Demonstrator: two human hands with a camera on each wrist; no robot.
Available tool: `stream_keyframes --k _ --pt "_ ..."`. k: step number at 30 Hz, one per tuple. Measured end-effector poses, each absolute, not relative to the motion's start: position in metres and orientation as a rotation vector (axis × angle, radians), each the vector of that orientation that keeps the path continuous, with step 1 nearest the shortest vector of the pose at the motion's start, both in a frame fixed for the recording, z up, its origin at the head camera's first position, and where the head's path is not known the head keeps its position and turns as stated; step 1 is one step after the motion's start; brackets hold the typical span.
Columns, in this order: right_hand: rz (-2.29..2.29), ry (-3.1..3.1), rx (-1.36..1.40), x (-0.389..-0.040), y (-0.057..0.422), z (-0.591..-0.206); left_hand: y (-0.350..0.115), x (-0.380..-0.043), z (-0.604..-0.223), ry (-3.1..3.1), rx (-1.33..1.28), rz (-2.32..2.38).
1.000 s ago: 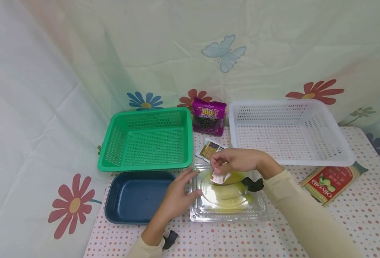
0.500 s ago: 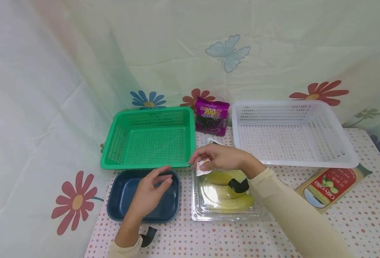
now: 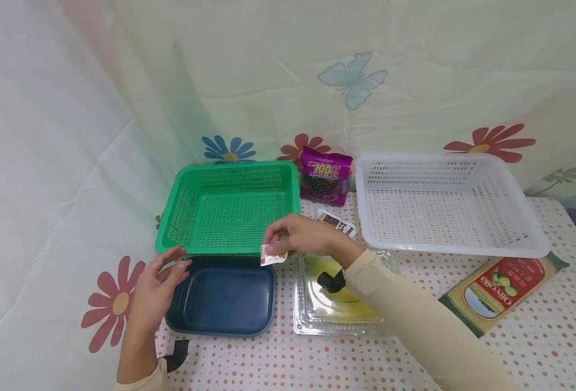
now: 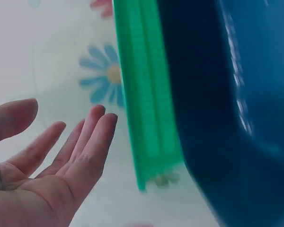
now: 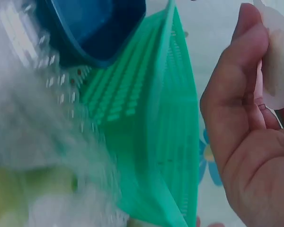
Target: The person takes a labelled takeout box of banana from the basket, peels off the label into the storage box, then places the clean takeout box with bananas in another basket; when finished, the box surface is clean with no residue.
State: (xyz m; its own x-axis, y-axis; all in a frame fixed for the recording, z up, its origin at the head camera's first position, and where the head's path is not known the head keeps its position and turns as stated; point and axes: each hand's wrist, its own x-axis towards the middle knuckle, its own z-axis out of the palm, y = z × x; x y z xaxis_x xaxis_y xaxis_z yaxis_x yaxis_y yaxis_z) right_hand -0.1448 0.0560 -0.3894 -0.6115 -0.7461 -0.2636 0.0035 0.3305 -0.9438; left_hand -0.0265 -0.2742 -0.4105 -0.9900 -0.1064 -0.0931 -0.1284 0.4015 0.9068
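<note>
My right hand pinches a small white packet with red and yellow print, between thumb and fingers. It hovers near the front right corner of the green basket. In the right wrist view the packet looks rounded and translucent, with something beige inside. My left hand holds nothing, its fingers spread and slightly bent, by the left edge of the dark blue tub. Partly under my right forearm lies a clear plastic clamshell box, closed over yellow bananas.
Behind the clamshell lies a flat printed packet. A purple bag stands between the green basket and a white basket. An Olivoila pouch lies at the right, partly under the white basket's front. A patterned curtain hangs behind.
My left hand has left the clamshell lid and moved left past the blue tub. My right hand has carried the white packet left, from above the bananas to beside the green basket's corner.
</note>
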Motion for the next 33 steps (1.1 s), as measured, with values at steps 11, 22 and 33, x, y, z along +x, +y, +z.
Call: stream_keyframes --k 11,22,33 --pt "-1.343 1.846 -0.687 -0.144 0.003 -0.405 -0.342 -0.034 -0.456 2.694 -0.339 1.723" --pt "-1.35 1.891 -0.574 -0.129 -0.051 -0.415 -0.373 -0.047 -0.509 2.188 -0.059 2.063" --pt "-1.23 2.023 -0.661 -0.117 -0.088 -0.429 -0.384 -0.05 -0.54 1.897 0.096 2.146"
